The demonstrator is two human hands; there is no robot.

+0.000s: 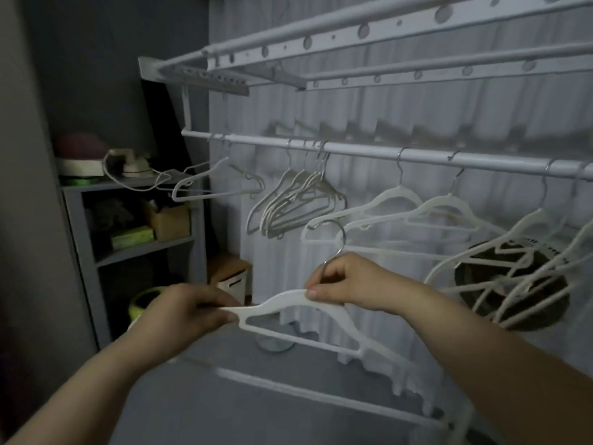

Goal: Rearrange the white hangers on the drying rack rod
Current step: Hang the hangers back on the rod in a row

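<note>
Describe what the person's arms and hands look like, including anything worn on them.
The left hand and right hand are bare: no gloves, and no rings or watch show. The left forearm and right forearm are uncovered down to the picture's lower edge, so no sleeve is in view. The light is dim, so fine marks cannot be told.

held hanger (pixel 288 298): white, matt, slightly fuzzy-looking | hook (pixel 340 239): bare metal, glossy | rod (pixel 353 150): smooth white-coated metal, faint sheen | hung hangers (pixel 398 195): same matt white, shiny metal hooks | curtain (pixel 417 107): pale cloth, matt | box (pixel 170 221): dull brown cardboard | shelf (pixel 144 248): grey, matt painted | basket (pixel 529 305): dark, rough weave
</note>
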